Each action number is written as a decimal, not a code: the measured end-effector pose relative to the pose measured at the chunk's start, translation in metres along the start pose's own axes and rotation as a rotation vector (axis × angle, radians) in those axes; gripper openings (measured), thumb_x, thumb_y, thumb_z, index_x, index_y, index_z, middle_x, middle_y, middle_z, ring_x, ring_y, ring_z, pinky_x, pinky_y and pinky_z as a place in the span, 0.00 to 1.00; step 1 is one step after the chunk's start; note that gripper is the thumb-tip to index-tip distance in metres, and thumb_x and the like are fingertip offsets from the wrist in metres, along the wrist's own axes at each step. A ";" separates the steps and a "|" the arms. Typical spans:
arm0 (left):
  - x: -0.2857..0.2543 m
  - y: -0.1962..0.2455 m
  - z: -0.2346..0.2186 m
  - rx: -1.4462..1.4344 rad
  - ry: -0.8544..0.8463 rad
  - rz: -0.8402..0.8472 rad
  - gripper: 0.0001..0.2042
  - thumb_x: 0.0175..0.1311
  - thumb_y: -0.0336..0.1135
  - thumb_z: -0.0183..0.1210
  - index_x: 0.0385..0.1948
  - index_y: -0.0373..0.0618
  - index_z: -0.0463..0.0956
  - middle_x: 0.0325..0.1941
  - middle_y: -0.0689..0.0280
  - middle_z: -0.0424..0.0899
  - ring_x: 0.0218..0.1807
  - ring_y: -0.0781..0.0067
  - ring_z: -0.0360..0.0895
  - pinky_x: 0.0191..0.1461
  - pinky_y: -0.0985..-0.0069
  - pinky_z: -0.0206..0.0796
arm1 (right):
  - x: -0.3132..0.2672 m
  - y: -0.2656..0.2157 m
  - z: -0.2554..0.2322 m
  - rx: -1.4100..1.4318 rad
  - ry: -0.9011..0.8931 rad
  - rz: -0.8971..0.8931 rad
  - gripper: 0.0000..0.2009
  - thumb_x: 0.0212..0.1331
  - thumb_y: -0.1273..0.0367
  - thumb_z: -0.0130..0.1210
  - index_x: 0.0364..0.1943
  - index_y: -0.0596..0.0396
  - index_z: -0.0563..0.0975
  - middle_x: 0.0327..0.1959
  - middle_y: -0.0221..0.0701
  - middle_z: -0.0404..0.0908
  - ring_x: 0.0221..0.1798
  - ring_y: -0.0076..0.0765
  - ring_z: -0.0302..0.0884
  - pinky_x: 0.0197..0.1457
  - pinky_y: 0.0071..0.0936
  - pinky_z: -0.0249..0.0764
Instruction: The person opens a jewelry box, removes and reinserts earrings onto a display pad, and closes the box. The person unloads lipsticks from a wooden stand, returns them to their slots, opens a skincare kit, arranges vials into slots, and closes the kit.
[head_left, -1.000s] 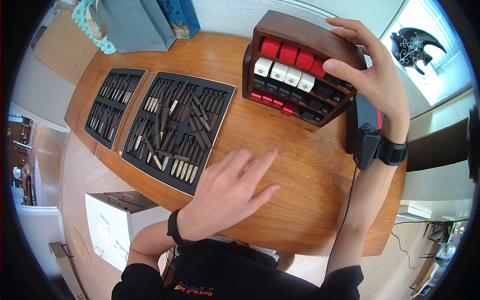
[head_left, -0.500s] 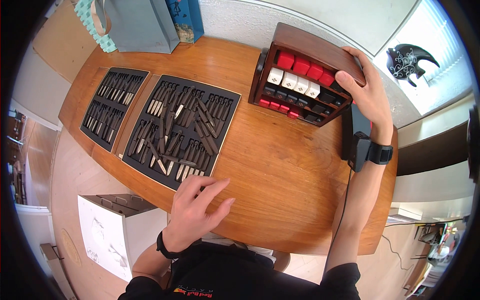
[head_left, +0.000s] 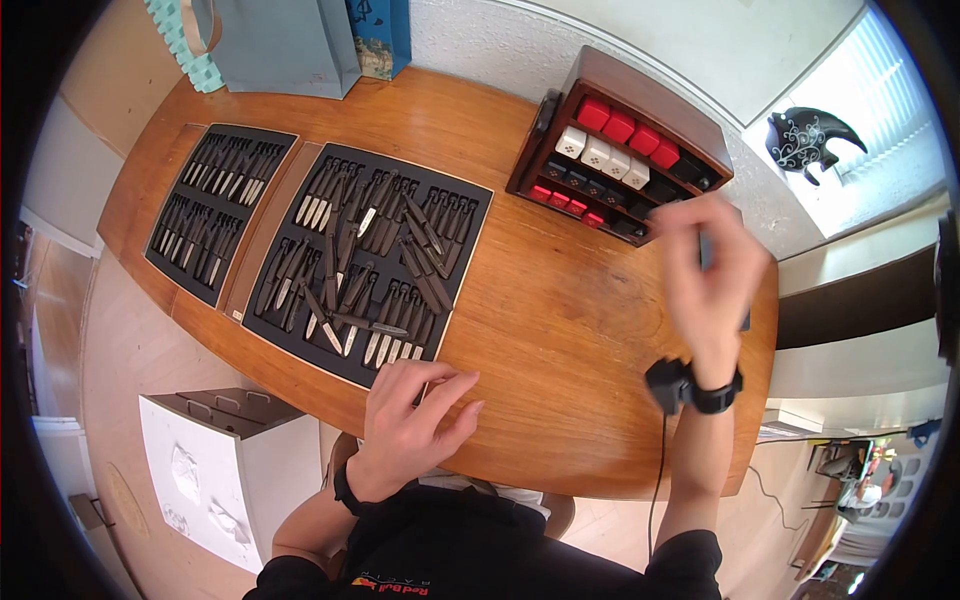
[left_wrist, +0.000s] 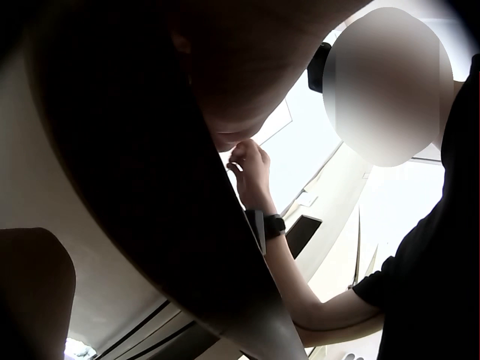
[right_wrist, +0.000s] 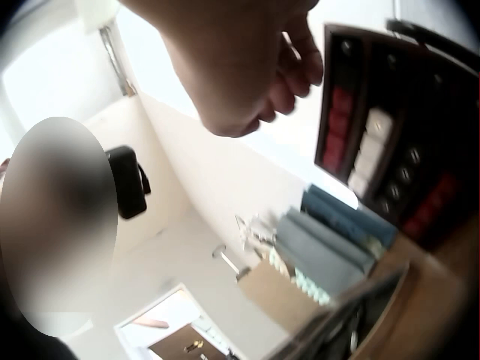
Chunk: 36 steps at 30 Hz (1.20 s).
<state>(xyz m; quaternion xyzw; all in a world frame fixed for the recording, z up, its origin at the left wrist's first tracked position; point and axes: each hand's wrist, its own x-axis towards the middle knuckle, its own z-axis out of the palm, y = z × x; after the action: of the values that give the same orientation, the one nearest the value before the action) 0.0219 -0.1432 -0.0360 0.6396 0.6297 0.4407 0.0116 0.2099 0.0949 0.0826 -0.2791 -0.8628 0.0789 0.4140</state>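
My right hand (head_left: 710, 275), blurred by motion, is raised over the right part of the table in front of a wooden rack (head_left: 650, 85). Its fingers are loosely curled, with nothing seen in them. The rack holds rows of red blocks (head_left: 618, 126), white blocks (head_left: 596, 154) and dark blocks (head_left: 592, 188). My left hand (head_left: 410, 420) is at the table's front edge, fingers loosely bent, beside the near corner of a black tray (head_left: 462, 275). Many slim dark pieces with pale ends (head_left: 315, 212) lie in this tray, some in rows and some loosely piled across.
A second black tray (head_left: 190, 205) with similar dark pieces lies farther left on the wooden table (head_left: 560, 330). Grey (head_left: 280, 50) and blue bags (head_left: 380, 40) stand at the back left. A black fish ornament (head_left: 812, 140) is by the window. A white cabinet (head_left: 205, 470) stands below the table.
My right hand has left the top of the rack and come down toward me. The left hand first drew back leftward from the table's middle, then stayed near the front edge.
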 end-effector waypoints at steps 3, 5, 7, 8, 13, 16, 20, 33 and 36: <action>0.002 0.000 0.000 -0.003 -0.006 0.004 0.18 0.49 0.28 0.76 0.45 0.44 0.88 0.43 0.64 0.83 0.39 0.64 0.78 0.44 0.68 0.70 | -0.015 0.004 0.040 0.124 -0.374 0.080 0.04 0.66 0.73 0.63 0.41 0.59 0.84 0.39 0.41 0.86 0.39 0.50 0.87 0.43 0.38 0.83; 0.003 0.000 0.000 0.011 -0.011 0.023 0.18 0.49 0.28 0.76 0.45 0.44 0.88 0.43 0.64 0.83 0.39 0.64 0.79 0.44 0.67 0.70 | -0.019 0.020 0.060 0.111 -0.389 0.083 0.06 0.67 0.72 0.63 0.43 0.59 0.82 0.40 0.43 0.86 0.40 0.54 0.86 0.45 0.42 0.83; 0.002 -0.002 0.001 0.019 -0.006 0.034 0.18 0.49 0.29 0.76 0.45 0.44 0.88 0.43 0.65 0.83 0.39 0.64 0.79 0.44 0.67 0.70 | -0.021 0.022 0.068 0.049 -0.379 0.070 0.06 0.67 0.72 0.63 0.44 0.59 0.82 0.42 0.43 0.86 0.42 0.55 0.86 0.47 0.44 0.82; 0.002 -0.002 0.001 0.021 -0.006 0.033 0.18 0.49 0.29 0.76 0.45 0.44 0.88 0.43 0.65 0.83 0.39 0.64 0.79 0.44 0.67 0.70 | -0.021 0.020 0.071 -0.010 -0.373 0.056 0.07 0.67 0.72 0.62 0.45 0.59 0.82 0.43 0.43 0.85 0.44 0.56 0.86 0.48 0.46 0.82; 0.002 -0.001 0.001 0.037 -0.017 0.036 0.17 0.50 0.30 0.76 0.44 0.44 0.88 0.43 0.65 0.83 0.40 0.64 0.80 0.45 0.66 0.71 | -0.023 -0.002 0.076 -0.026 -0.426 0.129 0.12 0.68 0.71 0.60 0.53 0.59 0.81 0.48 0.46 0.82 0.51 0.58 0.85 0.54 0.48 0.82; 0.002 -0.002 0.003 0.031 -0.019 0.025 0.16 0.51 0.30 0.76 0.43 0.44 0.88 0.43 0.65 0.83 0.41 0.62 0.80 0.45 0.66 0.72 | -0.025 0.000 0.092 -0.010 -0.387 0.059 0.16 0.69 0.71 0.59 0.58 0.60 0.78 0.50 0.47 0.81 0.52 0.59 0.84 0.55 0.49 0.82; 0.003 -0.001 0.001 0.049 -0.021 0.042 0.15 0.52 0.29 0.76 0.43 0.45 0.88 0.42 0.64 0.83 0.41 0.61 0.80 0.45 0.65 0.72 | -0.031 -0.014 0.080 0.004 -0.387 0.037 0.17 0.70 0.70 0.59 0.61 0.57 0.76 0.52 0.46 0.80 0.50 0.61 0.84 0.51 0.50 0.83; 0.005 0.000 0.001 0.113 -0.062 0.056 0.13 0.51 0.28 0.75 0.40 0.45 0.88 0.42 0.65 0.82 0.40 0.62 0.79 0.43 0.66 0.71 | -0.129 -0.006 0.034 0.758 -0.403 0.683 0.07 0.69 0.71 0.68 0.46 0.56 0.85 0.23 0.20 0.74 0.27 0.12 0.68 0.30 0.19 0.65; 0.006 -0.001 -0.001 0.113 -0.067 0.062 0.14 0.50 0.27 0.75 0.40 0.46 0.88 0.42 0.65 0.82 0.39 0.62 0.79 0.42 0.67 0.71 | -0.125 -0.002 0.036 0.704 -0.399 0.671 0.06 0.68 0.71 0.68 0.44 0.55 0.85 0.19 0.18 0.69 0.23 0.12 0.62 0.28 0.20 0.60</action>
<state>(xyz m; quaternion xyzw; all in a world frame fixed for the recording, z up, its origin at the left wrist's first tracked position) 0.0197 -0.1388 -0.0333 0.6729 0.6328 0.3827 -0.0172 0.2446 0.0282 -0.0230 -0.3636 -0.7094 0.5437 0.2624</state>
